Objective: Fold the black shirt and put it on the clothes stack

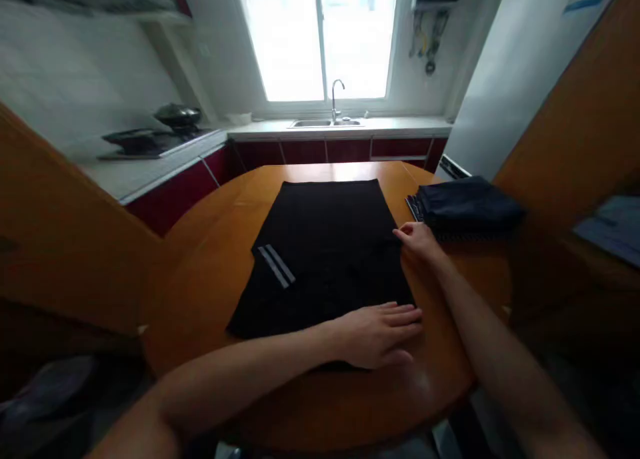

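Head view showed the right grip (421,241) pinching black cloth (330,235) centre-right, the flattened, empty left grip (375,335) best pressing evenly, lower centre.

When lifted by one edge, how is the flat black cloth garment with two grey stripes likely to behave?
The garment would probably hang limp, since it lies thin and flat. Pushed, it might slide or bunch on the smooth, shiny orange-brown wooden table.
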{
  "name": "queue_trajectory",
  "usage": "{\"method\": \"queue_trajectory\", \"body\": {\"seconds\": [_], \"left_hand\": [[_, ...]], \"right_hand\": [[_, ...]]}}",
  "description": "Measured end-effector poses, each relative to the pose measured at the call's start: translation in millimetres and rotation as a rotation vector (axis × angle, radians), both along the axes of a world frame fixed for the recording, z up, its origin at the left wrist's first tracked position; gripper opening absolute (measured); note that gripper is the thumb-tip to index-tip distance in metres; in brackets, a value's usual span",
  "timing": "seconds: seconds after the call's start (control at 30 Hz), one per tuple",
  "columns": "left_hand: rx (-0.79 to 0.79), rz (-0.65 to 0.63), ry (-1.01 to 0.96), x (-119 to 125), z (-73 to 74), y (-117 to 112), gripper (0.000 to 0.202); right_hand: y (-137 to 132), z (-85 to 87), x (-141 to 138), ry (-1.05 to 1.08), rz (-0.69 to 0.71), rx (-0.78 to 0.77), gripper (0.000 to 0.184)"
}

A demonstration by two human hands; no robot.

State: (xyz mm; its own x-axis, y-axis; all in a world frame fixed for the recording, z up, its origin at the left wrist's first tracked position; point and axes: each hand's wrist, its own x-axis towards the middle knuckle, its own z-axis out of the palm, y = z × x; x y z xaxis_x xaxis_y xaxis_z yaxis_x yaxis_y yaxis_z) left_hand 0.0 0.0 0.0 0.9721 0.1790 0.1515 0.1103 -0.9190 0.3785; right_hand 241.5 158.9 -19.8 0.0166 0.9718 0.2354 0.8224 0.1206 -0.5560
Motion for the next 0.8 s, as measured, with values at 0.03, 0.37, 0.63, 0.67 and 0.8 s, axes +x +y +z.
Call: {"method": "queue_trajectory", "body": {"seconds": [0.03,0.37,0.63,0.67,0.8], "left_hand": [[0.005,0.004,-0.008,-0.5,-0.4,-1.6,0.058],[0.023,-0.034,0.024,-1.9,3.4,-4.1,0.055],[0.023,-0.05,0.029,-1.7,2.4,-2.6,0.055],[0.015,-0.052,0.025,-1.8,2.6,-1.9,0.054],[-0.014,-0.081,-0.003,-2.2,2.9,1.6,0.053]], "right_hand": [[-0.6,-3.3,-1.5,-0.009,0.039,-0.006,0.03],[6.7,-21.9,-2.3,-0.081,0.049,-0.054,0.016],[7.0,-21.3,-5.2,-0.169,-0.046,-0.064,0.017],[6.6,-20.5,-6.3,-0.167,-0.06,-0.066,0.017],[5.0,-14.2,-8.2,-0.097,-0.124,-0.046,0.02]]}}
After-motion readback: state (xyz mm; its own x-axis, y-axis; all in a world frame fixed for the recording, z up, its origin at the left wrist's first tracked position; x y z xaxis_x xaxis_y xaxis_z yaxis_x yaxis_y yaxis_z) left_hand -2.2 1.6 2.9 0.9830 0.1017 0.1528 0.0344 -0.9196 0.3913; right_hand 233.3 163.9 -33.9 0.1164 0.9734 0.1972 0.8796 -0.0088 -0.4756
